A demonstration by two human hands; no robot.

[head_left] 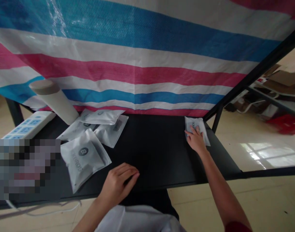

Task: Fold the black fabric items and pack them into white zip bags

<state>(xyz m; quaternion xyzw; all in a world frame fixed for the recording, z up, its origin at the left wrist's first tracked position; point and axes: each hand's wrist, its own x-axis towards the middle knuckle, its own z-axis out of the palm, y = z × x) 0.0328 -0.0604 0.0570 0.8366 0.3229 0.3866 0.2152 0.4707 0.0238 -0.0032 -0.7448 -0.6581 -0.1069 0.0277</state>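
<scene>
At the table's right end my right hand (195,138) rests on a white frosted zip bag (203,124) with dark print. Its fingers are spread over the top of the bag, not wrapped round it. My left hand (120,181) is near the front edge of the black table (159,151), fingers curled in and thumb close to them, with nothing visible in it. Left of that hand lies a filled frosted bag (89,161) bearing a round dark logo. Behind it several similar bags (104,116) are heaped, overlapping one another.
A white bottle (58,104) with a grey-brown lid stands at the back left, beside a white power strip (29,125). A white cable (53,211) hangs at the front left. Striped plastic sheeting (135,74) closes off the back; a black frame post (218,112) rises at right.
</scene>
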